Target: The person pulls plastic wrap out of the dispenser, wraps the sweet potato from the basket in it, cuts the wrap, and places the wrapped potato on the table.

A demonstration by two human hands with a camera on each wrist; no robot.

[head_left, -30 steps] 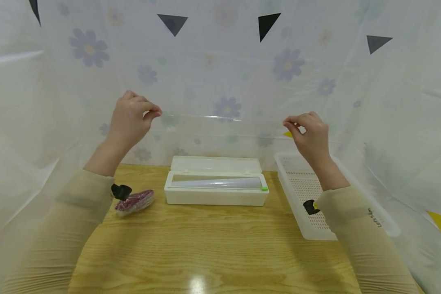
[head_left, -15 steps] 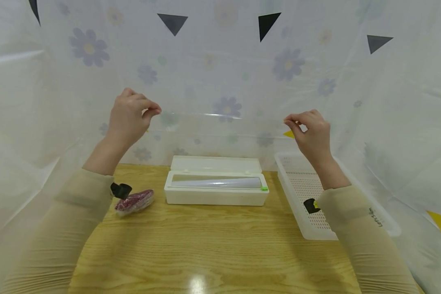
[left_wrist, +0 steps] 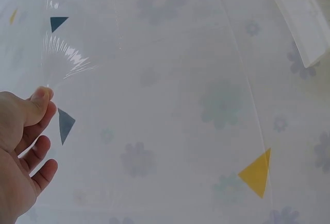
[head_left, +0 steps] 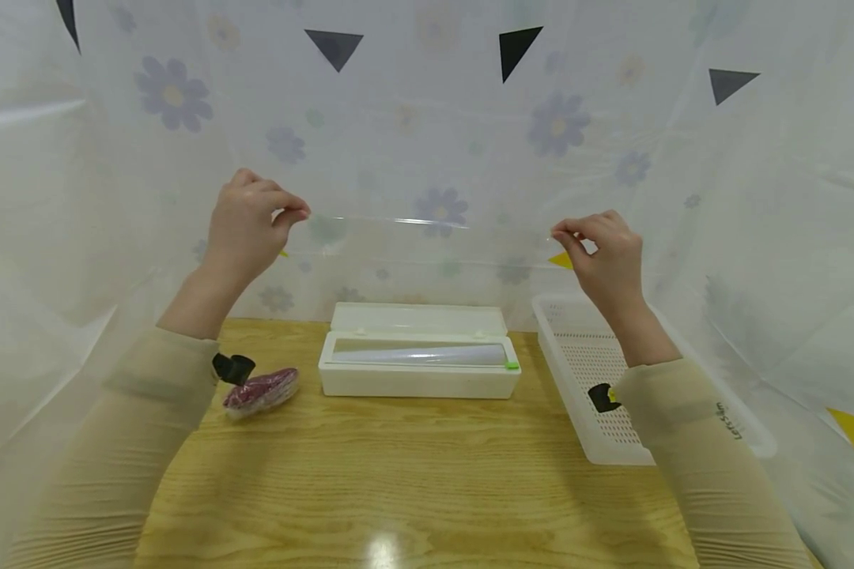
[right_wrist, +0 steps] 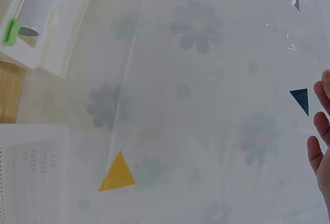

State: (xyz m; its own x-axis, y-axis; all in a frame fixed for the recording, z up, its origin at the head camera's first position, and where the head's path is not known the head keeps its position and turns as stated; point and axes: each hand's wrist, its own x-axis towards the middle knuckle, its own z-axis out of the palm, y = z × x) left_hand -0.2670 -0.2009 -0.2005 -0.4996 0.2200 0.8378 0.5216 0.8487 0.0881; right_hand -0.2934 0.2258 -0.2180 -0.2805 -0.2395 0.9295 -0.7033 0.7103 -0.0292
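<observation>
Clear film stretches sideways, near-level.

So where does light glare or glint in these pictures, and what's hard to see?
Head view: a bright glare spot on the wooden table, thin glints on the clear film, otherwise barely visible; left wrist view: shiny creases fan out by the left fingers; right wrist view: small glints at upper right, the right fingers partly cropped.

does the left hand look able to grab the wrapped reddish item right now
Probably not yet: the left hand pinches clear film, though nothing appears to lie on the wrapped item.
</observation>
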